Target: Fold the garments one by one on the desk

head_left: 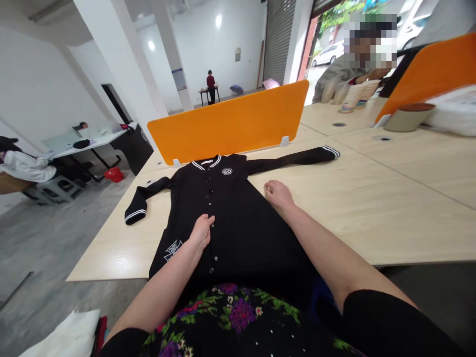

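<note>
A long black button-front garment [238,213] lies spread face up, its collar away from me. It has white-striped cuffs and collar trim, a round white chest badge [227,171], and a white print [173,249] low on the left. My left hand [202,231] is closed on the front placket, thumb and fingers pinching the button edge about halfway down. Beside the garment's right edge, below the outstretched sleeve [293,159], my right hand [279,195] is curled closed; nothing shows in its fingers. The garment's lower end reaches the table's near edge by my body.
An orange divider [230,121] stands behind the collar on the wooden table [390,198]. Stacked paper cups [359,94], a round container [409,117] and a white plastic bundle [455,110] are at the far right. A person [336,74] sits beyond them. White cloth [65,337] lies low on the left.
</note>
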The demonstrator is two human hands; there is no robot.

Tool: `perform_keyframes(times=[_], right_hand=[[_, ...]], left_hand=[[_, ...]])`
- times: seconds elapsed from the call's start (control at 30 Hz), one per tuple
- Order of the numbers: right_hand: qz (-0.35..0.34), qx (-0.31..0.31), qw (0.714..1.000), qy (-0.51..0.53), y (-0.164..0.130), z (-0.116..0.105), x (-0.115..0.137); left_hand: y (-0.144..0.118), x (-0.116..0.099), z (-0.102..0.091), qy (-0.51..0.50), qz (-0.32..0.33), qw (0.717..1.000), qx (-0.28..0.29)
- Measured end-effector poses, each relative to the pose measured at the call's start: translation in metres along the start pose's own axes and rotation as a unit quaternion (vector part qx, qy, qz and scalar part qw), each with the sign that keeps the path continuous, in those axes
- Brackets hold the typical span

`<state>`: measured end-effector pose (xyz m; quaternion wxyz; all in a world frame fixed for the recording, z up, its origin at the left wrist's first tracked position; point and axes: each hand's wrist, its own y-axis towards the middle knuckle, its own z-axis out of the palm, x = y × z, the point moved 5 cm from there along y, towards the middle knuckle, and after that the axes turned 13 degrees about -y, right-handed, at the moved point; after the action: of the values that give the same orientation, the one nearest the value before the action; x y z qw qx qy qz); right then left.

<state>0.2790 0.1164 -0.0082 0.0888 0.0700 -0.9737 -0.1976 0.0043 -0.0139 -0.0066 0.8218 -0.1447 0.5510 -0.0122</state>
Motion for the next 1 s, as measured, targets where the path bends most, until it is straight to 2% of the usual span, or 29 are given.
perform_keyframes(times=[0.17,0.3,0.37,0.4,0.47,0.53,0.6,0.67,0.77,0.87,0.93,1.0], right_hand=[[-0.001,-0.016,1.000,0.000,0.002,0.003,-0.001],[-0.004,-0.034,0.999,-0.004,0.003,0.005,-0.001],[-0.003,-0.045,0.999,-0.002,0.003,0.005,-0.002],[-0.004,-0.048,0.999,-0.001,0.003,0.006,-0.002],[-0.010,-0.051,0.999,-0.002,0.003,0.007,-0.002],[-0.020,-0.050,0.999,-0.003,0.003,0.009,-0.001],[-0.025,-0.050,0.998,-0.007,0.003,0.009,0.000],[-0.026,-0.050,0.998,-0.008,0.003,0.009,0.001],[-0.030,-0.049,0.998,-0.004,0.002,0.007,0.002],[-0.036,-0.050,0.998,0.005,0.002,0.005,0.001],[-0.036,-0.054,0.998,0.012,0.002,0.004,0.001],[-0.038,-0.056,0.998,0.017,0.003,0.005,0.001]], left_hand=[[-0.025,0.005,-0.004,0.037,-0.047,0.998,0.014],[-0.059,0.014,0.000,0.068,-0.062,0.993,0.077],[-0.073,0.019,-0.003,0.132,-0.073,0.984,0.093],[-0.078,0.019,-0.007,0.191,-0.066,0.976,0.083],[-0.084,0.009,-0.016,0.349,0.008,0.936,0.043],[-0.083,-0.014,-0.014,0.493,0.153,0.856,0.023],[-0.074,-0.037,-0.004,0.565,0.292,0.770,0.044],[-0.049,-0.054,0.007,0.586,0.369,0.717,0.080],[0.006,-0.064,0.021,0.617,0.384,0.677,0.114],[0.054,-0.049,0.026,0.694,0.313,0.630,0.153],[0.071,-0.035,0.023,0.739,0.255,0.600,0.170],[0.078,-0.028,0.019,0.756,0.229,0.587,0.177]])
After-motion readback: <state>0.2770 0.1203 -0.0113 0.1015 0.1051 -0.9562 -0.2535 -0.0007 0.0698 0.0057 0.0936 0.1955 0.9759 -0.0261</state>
